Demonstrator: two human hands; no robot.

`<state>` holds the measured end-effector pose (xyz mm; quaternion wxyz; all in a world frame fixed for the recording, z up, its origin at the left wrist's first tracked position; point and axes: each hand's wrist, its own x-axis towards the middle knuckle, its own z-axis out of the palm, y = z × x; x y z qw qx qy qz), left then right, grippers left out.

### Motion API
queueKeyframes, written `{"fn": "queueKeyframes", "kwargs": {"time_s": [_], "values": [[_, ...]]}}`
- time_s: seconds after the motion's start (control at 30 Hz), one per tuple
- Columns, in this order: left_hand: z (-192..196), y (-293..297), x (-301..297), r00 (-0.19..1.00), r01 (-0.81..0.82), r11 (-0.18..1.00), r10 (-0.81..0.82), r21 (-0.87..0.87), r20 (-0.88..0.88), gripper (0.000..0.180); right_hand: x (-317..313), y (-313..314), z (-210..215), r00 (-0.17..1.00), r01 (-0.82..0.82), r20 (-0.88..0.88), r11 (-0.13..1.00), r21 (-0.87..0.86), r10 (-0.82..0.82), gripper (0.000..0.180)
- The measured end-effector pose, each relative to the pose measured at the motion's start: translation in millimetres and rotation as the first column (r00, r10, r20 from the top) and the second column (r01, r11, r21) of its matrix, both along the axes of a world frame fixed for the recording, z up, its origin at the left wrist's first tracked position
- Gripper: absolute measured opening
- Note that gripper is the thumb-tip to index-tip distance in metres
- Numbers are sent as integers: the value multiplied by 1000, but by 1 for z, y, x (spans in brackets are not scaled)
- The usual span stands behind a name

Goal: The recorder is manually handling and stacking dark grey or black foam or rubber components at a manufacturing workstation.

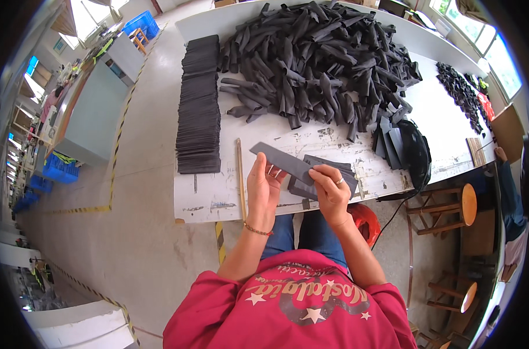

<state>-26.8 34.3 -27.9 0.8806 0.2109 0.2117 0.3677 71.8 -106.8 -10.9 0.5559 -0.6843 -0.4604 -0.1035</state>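
Observation:
Between my two hands is a flat dark grey fabric strip, tilted above the near part of the table. My left hand grips its left part, thumb up along the near edge. At its right end my right hand, with a ring on one finger, pinches it. Under and behind my right hand lie several flat dark strips, partly hidden. A large heap of curled dark strips covers the far middle of the table. To the left runs a long, tightly stacked row of dark strips.
On the white table, a wooden stick lies left of my hands. A black round object with a cord stands at the right, beside fanned dark pieces. Wooden stools and a red bag are at the right.

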Motion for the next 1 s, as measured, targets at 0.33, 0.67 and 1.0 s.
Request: {"fn": "queueKeyframes", "kwargs": {"time_s": [0.33, 0.67, 1.0], "values": [[-2, -3, 1, 993, -25, 988, 43, 152, -113, 10, 13, -9, -2, 506, -112, -848, 987, 114, 156, 23], [-1, 8, 6, 983, 46, 986, -16, 162, -182, 27, 14, -13, -9, 716, -163, -698, 971, -173, -3, 18], [15, 19, 3, 956, -248, 937, 278, 246, -96, 28, 23, -36, 10, 535, 45, -843, 999, -29, -48, 16]]}}
